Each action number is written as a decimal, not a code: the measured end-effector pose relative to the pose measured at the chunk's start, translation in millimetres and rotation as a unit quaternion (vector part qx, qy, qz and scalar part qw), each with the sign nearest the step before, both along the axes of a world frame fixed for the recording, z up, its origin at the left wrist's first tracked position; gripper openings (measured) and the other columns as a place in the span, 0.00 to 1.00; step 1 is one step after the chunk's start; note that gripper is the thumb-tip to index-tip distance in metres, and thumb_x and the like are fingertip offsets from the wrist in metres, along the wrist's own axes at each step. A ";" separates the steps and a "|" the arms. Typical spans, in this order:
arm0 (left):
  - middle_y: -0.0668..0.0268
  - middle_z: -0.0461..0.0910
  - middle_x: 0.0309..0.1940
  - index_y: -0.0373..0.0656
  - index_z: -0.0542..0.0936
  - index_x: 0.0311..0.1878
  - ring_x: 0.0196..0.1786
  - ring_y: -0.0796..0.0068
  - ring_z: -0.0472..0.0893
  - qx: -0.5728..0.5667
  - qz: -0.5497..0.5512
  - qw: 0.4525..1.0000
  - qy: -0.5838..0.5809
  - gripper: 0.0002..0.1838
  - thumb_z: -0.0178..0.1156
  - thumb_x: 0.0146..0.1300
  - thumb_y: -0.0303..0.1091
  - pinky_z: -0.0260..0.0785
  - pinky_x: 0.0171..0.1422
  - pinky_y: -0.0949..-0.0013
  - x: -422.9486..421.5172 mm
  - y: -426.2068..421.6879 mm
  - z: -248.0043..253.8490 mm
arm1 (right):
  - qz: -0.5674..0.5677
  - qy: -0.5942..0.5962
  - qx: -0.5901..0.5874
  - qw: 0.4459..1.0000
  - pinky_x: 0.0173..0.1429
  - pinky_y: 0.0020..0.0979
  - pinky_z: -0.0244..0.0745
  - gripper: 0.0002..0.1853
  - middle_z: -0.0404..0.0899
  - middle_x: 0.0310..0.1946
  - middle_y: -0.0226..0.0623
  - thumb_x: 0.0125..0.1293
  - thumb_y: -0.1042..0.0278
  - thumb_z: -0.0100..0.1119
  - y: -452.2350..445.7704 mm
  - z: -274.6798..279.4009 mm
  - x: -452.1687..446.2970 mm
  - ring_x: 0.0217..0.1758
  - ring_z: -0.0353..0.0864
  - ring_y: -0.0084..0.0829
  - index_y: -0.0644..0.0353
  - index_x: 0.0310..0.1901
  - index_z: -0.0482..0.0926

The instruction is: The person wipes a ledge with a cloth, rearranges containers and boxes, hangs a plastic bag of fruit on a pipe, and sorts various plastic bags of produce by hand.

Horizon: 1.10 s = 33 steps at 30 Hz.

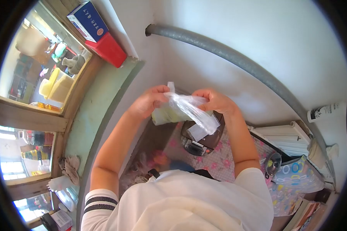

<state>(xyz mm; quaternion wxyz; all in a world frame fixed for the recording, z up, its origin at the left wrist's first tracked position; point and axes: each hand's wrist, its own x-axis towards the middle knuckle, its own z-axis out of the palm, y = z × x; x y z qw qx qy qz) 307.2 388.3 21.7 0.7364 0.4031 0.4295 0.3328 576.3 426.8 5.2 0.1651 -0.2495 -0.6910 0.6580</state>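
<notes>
Between my two hands I hold a clear plastic bag (pixel 194 113), crumpled and stretched in front of my chest. My left hand (pixel 147 101) pinches its left side near the top, where a narrow strip sticks up. With fingers closed, my right hand (pixel 216 101) grips the right side of the bag. A pale yellow-green part (pixel 162 115) shows through the plastic below my left hand; I cannot make out what it is. Lower down, behind the bag, is a dark brown object (pixel 214 140) with a white label on a pink flowered cloth.
A grey pipe (pixel 219 48) curves along the white wall. On the green sill (pixel 92 104) at left stand a blue box (pixel 89 22) and a red box (pixel 108 50). At right are a white bottle (pixel 323 112) and a patterned bag (pixel 298 174).
</notes>
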 end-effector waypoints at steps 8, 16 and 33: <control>0.78 0.73 0.30 0.49 0.75 0.40 0.29 0.87 0.68 0.036 0.304 0.948 -0.089 0.07 0.60 0.61 0.37 0.54 0.30 0.78 31.7 4.6 -4.0 | -0.440 0.375 -0.258 0.774 0.59 0.32 0.67 0.30 0.78 0.44 0.34 0.60 0.64 0.61 14.9 -37.1 -23.7 0.48 0.76 0.30 0.67 0.62 0.66; 0.78 0.68 0.26 0.47 0.73 0.35 0.25 0.86 0.63 0.016 0.316 0.948 0.003 0.13 0.56 0.67 0.46 0.53 0.28 0.77 51.4 11.7 -5.8 | -0.305 0.215 -0.087 0.924 0.51 0.29 0.69 0.15 0.78 0.40 0.33 0.63 0.63 0.56 20.0 -51.0 -28.3 0.44 0.77 0.25 0.64 0.48 0.76; 0.78 0.60 0.21 0.48 0.68 0.30 0.24 0.86 0.59 0.204 0.289 0.929 0.105 0.20 0.43 0.73 0.51 0.50 0.26 0.77 63.5 88.5 -24.1 | -0.505 0.275 -0.585 0.572 0.18 0.22 0.54 0.11 0.58 0.16 0.20 0.72 0.61 0.43 169.6 -135.0 -77.0 0.16 0.58 0.17 0.57 0.37 0.71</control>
